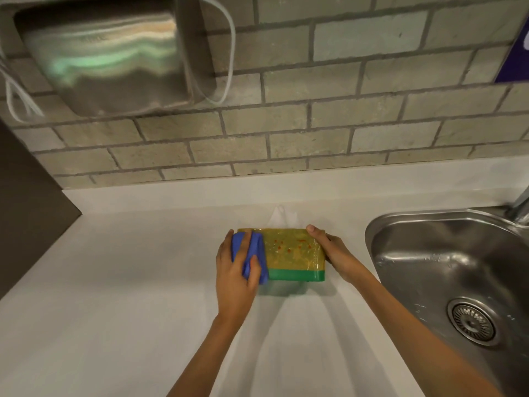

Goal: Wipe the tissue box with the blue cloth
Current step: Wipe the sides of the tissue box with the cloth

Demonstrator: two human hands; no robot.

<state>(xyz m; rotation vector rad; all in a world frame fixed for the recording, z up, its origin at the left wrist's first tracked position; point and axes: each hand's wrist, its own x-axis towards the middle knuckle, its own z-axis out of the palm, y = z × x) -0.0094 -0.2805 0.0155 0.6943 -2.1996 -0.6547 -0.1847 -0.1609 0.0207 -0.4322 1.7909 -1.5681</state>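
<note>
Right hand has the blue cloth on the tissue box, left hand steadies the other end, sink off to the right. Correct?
Not quite: the hands are swapped. The head view shows the left hand pressing the blue cloth on the tissue box, and the right hand steadying the other end. The sink is to the right.

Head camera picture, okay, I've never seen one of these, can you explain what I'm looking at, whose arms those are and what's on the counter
There is no machine here. A person wears one wide-angle camera on the head, so you look down along their own two bare arms. The left hand presses a bunched blue cloth against the left end of a tissue box, yellow on top with a green band below and a tissue poking up behind. The right hand steadies the box at its right end. The box sits on a white counter. To the right is a steel sink; behind is a brick-tile wall with a shiny metal unit mounted on it.
</note>
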